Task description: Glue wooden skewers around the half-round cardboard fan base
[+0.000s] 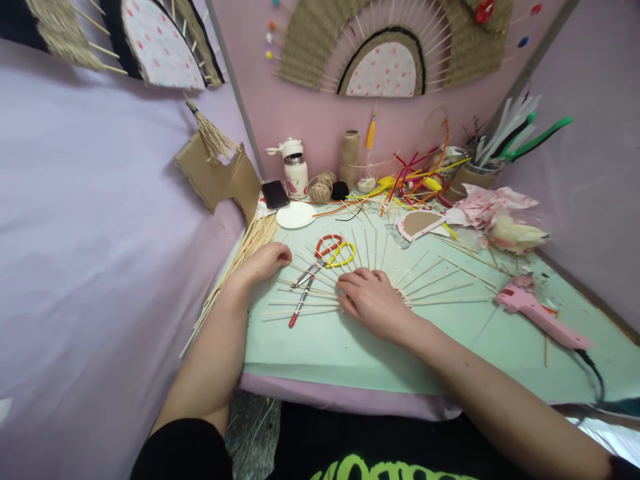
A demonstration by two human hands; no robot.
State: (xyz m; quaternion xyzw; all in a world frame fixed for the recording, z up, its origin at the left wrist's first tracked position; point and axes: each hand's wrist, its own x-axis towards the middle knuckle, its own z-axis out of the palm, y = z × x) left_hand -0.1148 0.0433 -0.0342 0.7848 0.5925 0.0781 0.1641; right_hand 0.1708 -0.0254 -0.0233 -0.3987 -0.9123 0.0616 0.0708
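Observation:
Thin wooden sticks [435, 274] fan out over the green table from a small half-round base, mostly hidden under my right hand [373, 300]. That hand lies flat on the base, fingers stretched out and pressing down. At the fan's left side, my left hand [267, 261] pinches the outer end of one stick between thumb and fingers. Scissors [341, 255] with red and yellow handles lie beneath the sticks, between my hands. Just below the scissors is a pen [301, 303] with a red end, also crossed by sticks.
A pink glue gun [543, 313] with a black cord lies at right. Loose sticks [235, 267] line the left edge. Along the back stand an open white bottle [296, 175], a twine spool [349, 160], and a phone [275, 195]. A half-round cardboard piece [419, 223] lies behind the fan.

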